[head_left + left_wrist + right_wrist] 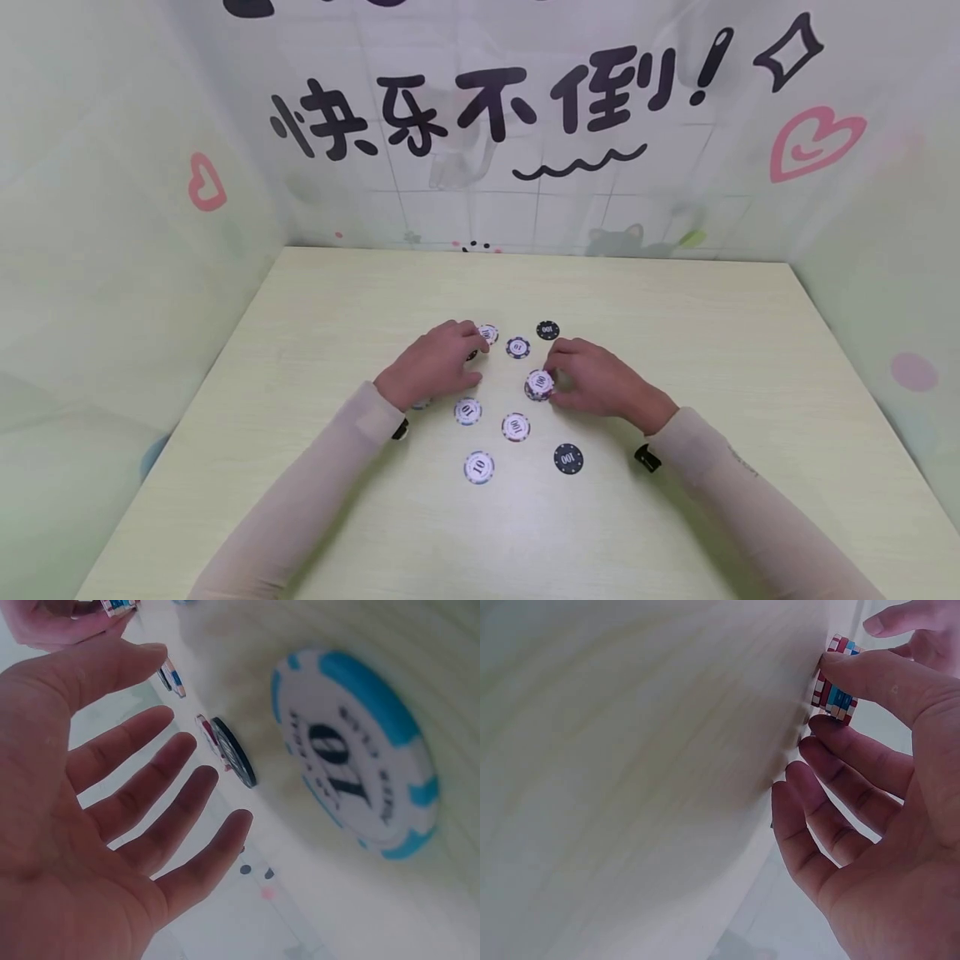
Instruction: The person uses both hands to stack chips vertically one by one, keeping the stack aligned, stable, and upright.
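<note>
My right hand (600,379) pinches a short stack of poker chips (539,382) between thumb and fingers; a white chip marked 100 lies on top. Red, white and blue edges of the stack (836,682) show in the right wrist view. Over the table to the left, my left hand (438,360) has its fingers spread and loosely bent, with nothing in them. Beside its fingertips lie a black chip (472,355), partly covered, and a white chip (487,334). A blue-edged 10 chip (352,754) fills much of the left wrist view.
Single chips lie around the stack: a dark-edged 10 chip (517,347) and black 100 chip (547,330) behind, a blue-edged 10 chip (467,411), red-edged 100 chip (515,427), another 10 chip (478,467) and black chip (568,458) nearer. Printed curtains (465,208) border the wooden table (660,533).
</note>
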Action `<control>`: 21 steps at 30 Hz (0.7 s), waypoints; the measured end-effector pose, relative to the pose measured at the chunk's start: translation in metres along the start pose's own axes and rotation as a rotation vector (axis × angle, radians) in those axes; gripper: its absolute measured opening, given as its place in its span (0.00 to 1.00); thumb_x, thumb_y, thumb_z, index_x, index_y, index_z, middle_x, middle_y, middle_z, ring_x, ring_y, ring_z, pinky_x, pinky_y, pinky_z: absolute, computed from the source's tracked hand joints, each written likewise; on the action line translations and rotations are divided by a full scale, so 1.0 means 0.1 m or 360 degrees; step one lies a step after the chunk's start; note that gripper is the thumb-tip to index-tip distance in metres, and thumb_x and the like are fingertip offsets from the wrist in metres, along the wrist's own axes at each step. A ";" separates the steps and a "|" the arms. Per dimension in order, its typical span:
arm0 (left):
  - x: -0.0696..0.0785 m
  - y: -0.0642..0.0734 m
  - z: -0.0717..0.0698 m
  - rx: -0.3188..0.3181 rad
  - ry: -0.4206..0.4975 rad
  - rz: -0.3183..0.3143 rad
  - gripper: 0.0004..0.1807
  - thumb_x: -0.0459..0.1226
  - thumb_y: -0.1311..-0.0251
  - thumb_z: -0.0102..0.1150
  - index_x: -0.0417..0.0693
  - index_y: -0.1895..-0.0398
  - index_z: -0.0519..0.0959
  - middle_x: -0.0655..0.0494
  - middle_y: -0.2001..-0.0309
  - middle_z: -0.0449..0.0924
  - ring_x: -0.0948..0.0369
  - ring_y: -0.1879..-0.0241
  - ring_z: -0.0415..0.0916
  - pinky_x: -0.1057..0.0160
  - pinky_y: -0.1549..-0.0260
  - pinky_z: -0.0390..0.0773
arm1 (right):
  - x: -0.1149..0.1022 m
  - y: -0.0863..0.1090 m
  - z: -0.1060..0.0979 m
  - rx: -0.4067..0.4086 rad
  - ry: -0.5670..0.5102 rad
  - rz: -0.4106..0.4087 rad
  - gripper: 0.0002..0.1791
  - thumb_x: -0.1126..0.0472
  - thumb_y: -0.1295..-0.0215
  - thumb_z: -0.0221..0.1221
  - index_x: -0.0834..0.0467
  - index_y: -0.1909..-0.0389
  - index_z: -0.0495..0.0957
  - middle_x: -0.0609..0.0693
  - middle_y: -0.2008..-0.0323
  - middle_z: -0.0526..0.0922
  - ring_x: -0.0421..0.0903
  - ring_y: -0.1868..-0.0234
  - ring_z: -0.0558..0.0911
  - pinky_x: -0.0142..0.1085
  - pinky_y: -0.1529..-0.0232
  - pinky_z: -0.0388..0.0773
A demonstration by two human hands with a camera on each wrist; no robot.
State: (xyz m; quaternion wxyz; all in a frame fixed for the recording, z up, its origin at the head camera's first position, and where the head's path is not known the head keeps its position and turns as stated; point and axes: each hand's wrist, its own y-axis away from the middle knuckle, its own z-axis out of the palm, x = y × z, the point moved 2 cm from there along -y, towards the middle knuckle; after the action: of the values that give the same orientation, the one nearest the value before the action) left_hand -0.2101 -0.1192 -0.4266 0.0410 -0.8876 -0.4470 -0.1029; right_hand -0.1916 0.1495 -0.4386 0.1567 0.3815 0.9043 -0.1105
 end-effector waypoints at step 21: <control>-0.11 -0.08 0.00 0.0010 -0.0003 -0.0040 0.13 0.29 0.29 0.67 0.40 0.45 0.90 0.42 0.44 0.85 0.48 0.48 0.84 0.52 0.46 0.83 | 0.00 0.00 0.00 0.0004 0.0001 0.0011 0.12 0.64 0.36 0.74 0.59 0.52 0.89 0.50 0.51 0.85 0.50 0.51 0.83 0.46 0.46 0.83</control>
State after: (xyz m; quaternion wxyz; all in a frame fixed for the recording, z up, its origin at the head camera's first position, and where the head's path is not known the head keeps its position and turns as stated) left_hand -0.2230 -0.1224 -0.4292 0.0420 -0.8819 -0.4586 -0.1013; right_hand -0.1914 0.1490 -0.4388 0.1564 0.3848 0.9029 -0.1109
